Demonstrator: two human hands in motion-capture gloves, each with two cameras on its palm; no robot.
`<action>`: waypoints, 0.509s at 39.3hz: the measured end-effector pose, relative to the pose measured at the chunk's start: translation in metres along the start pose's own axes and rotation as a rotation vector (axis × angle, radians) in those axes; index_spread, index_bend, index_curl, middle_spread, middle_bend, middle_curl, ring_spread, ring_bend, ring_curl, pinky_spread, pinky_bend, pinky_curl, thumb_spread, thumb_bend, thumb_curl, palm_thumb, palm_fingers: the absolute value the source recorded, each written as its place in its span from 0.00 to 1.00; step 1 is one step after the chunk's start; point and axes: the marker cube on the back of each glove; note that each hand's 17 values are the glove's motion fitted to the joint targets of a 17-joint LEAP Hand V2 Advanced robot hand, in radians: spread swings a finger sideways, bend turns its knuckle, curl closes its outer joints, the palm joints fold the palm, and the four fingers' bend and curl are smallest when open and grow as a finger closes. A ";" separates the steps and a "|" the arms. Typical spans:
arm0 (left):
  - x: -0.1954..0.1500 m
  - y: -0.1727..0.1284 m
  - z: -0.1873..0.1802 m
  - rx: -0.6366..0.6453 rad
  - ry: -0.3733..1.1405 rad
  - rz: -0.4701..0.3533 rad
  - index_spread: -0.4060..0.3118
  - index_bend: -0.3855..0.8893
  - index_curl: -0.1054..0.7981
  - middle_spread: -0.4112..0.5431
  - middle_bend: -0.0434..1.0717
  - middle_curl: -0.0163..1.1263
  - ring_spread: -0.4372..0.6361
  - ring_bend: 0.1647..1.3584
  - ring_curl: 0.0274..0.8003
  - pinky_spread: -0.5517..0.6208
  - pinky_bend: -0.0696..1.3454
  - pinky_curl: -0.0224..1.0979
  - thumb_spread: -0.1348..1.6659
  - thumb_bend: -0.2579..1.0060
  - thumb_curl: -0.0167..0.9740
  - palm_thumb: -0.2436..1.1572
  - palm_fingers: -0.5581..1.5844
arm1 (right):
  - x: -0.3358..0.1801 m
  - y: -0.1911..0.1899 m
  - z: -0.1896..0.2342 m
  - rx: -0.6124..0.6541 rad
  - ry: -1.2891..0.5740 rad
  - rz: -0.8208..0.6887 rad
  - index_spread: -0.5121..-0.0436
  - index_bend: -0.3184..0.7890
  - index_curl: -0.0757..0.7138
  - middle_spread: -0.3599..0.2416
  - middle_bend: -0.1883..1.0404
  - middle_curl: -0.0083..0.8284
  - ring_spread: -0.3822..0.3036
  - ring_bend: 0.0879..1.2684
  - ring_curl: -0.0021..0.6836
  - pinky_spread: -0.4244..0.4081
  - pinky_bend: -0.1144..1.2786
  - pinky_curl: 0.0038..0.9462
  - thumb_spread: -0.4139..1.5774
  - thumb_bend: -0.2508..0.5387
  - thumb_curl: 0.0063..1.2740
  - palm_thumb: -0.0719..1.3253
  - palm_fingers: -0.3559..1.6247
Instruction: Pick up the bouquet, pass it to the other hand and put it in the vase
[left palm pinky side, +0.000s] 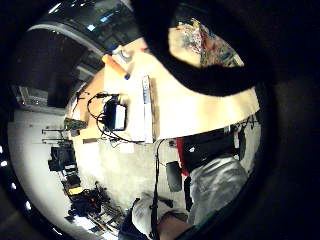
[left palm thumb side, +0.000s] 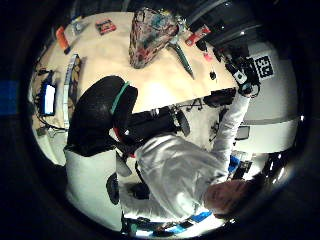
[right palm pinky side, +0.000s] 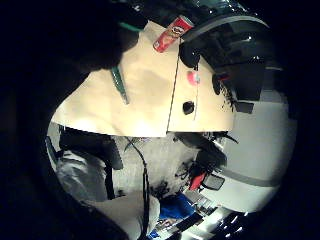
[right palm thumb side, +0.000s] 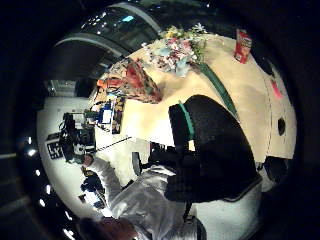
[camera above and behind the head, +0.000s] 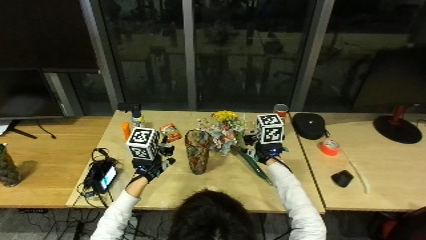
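A tall vase (camera above and behind the head: 197, 151) with a dark mottled pattern stands upright mid-table, also in the left thumb side view (left palm thumb side: 147, 37). The bouquet (camera above and behind the head: 223, 131) of yellow, pink and pale flowers lies on the table just right of it, its green stem (camera above and behind the head: 251, 164) pointing toward the person. My right hand (camera above and behind the head: 266, 151) hovers beside the stem's right side, fingers relaxed, holding nothing. In the right thumb side view the bouquet (right palm thumb side: 175, 50) lies apart from the palm. My left hand (camera above and behind the head: 152, 167) floats left of the vase with fingers spread and nothing in it.
A red crisp can (camera above and behind the head: 281, 109) stands behind the bouquet. Right of the table (camera above and behind the head: 219, 187) seam lie a black pouch (camera above and behind the head: 308, 124), an orange tape roll (camera above and behind the head: 329, 146) and a small black object (camera above and behind the head: 341, 177). A device with cables (camera above and behind the head: 103, 175) sits far left.
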 end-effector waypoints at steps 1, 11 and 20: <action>0.000 -0.001 0.000 0.012 -0.001 -0.005 0.54 0.43 0.36 0.73 0.11 0.13 0.74 0.27 0.23 0.81 0.39 0.25 0.68 0.31 0.19 0.44 0.30 | 0.000 -0.003 0.000 -0.006 0.007 0.012 0.40 0.41 0.31 0.69 0.31 0.25 0.71 0.24 0.29 0.84 0.46 0.28 0.79 0.57 0.15 0.36 0.36; 0.006 -0.008 0.008 -0.023 0.049 0.086 0.55 0.46 0.41 0.80 0.17 0.13 0.80 0.31 0.25 0.84 0.37 0.26 0.70 0.26 0.23 0.45 0.25 | 0.012 -0.028 0.008 -0.044 0.027 0.084 0.41 0.37 0.31 0.71 0.31 0.30 0.74 0.27 0.34 0.85 0.51 0.32 0.82 0.51 0.18 0.37 0.36; 0.013 -0.017 0.011 -0.016 0.175 0.242 0.58 0.47 0.46 0.85 0.20 0.15 0.82 0.30 0.25 0.84 0.33 0.26 0.71 0.24 0.26 0.47 0.27 | 0.028 -0.036 0.031 -0.074 0.036 0.101 0.42 0.38 0.31 0.72 0.33 0.34 0.73 0.31 0.38 0.85 0.50 0.34 0.82 0.45 0.21 0.39 0.35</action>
